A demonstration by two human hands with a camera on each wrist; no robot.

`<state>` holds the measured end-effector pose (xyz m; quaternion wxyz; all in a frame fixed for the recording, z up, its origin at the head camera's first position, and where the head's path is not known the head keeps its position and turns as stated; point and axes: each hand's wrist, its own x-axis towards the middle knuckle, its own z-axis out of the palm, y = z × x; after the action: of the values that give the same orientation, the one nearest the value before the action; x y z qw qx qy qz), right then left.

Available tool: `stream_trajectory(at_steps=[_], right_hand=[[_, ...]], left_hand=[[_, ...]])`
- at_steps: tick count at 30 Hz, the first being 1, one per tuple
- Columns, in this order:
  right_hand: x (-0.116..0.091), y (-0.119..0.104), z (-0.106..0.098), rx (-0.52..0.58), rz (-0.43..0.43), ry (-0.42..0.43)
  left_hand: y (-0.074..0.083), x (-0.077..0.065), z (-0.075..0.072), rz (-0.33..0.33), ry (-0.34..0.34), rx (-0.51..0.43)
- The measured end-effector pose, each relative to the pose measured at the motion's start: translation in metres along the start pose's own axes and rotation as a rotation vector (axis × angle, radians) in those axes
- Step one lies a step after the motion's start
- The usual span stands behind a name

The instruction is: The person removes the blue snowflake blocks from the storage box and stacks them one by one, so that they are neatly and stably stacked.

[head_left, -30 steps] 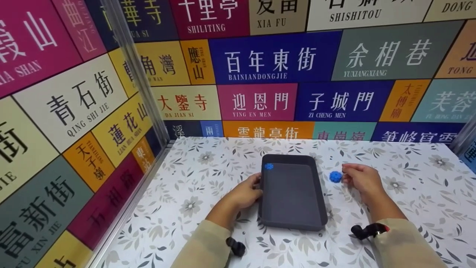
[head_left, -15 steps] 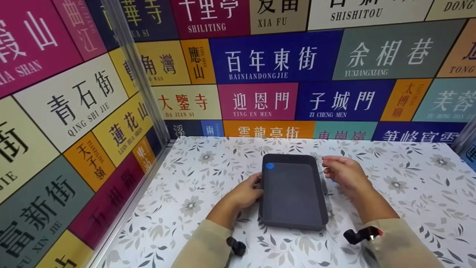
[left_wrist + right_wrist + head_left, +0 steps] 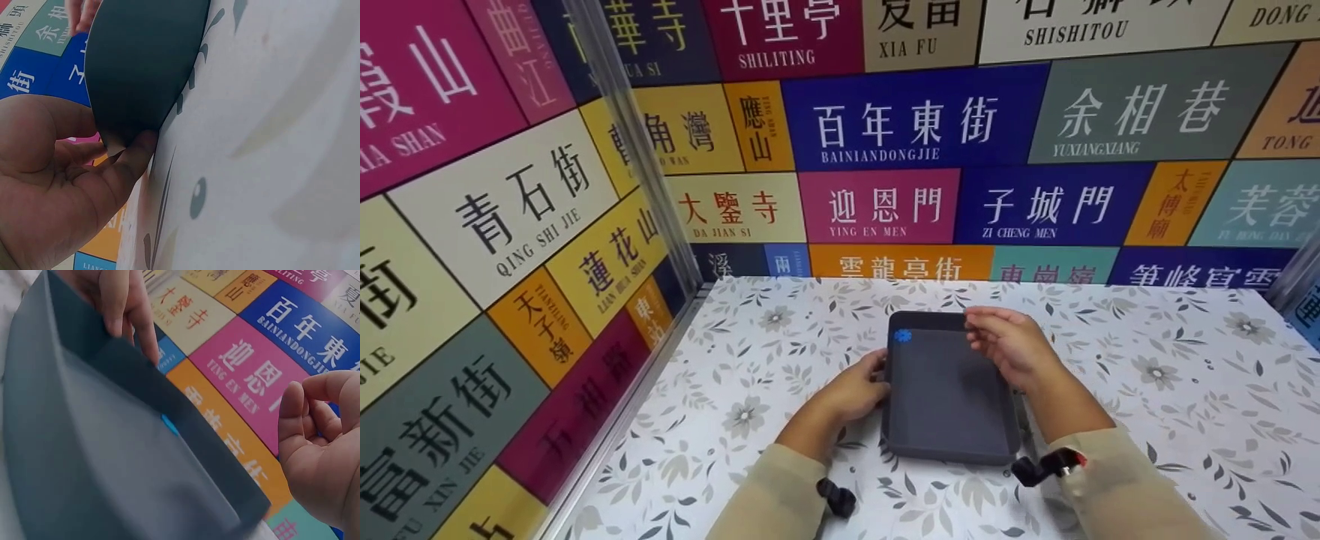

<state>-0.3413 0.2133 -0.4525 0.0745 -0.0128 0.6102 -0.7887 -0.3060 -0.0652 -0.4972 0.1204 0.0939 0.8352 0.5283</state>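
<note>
A dark grey rectangular tray point(image 3: 949, 405) lies on the table, and a small blue flower-shaped disc point(image 3: 902, 335) sits in its far left corner. My left hand point(image 3: 855, 386) holds the tray by its left side, its thumb and fingers at the wall in the left wrist view. My right hand point(image 3: 1009, 341) is over the tray's far right part. In the right wrist view its thumb and index fingertips point(image 3: 292, 402) meet, the other fingers curled. No blue shows between them; I cannot tell whether a piece is held. The spot where another blue piece was is covered by this hand.
The tabletop point(image 3: 750, 465) has a white leaf-and-flower cover. Behind it and at the left stand walls point(image 3: 915, 116) of coloured panels with lettering, joined at a clear corner strip point(image 3: 641, 135).
My right hand has moved left from beside the blue piece on the table to above the tray's right part. That piece has gone from sight. My left hand and the tray have stayed put.
</note>
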Motion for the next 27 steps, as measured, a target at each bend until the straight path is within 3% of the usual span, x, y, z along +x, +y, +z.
stream_trajectory(at_steps=[13, 19, 27], right_hand=[[0.047, 0.008, 0.034, -0.009, 0.062, -0.006], [0.061, 0.007, 0.048, 0.017, 0.106, 0.010], [0.080, 0.022, 0.066, 0.010, 0.062, 0.051]], left_hand=[[0.000, 0.001, 0.001, -0.027, -0.033, -0.064], [0.000, 0.002, 0.000, -0.036, -0.027, -0.040], [0.000, 0.001, 0.000, -0.010, -0.017, 0.014]])
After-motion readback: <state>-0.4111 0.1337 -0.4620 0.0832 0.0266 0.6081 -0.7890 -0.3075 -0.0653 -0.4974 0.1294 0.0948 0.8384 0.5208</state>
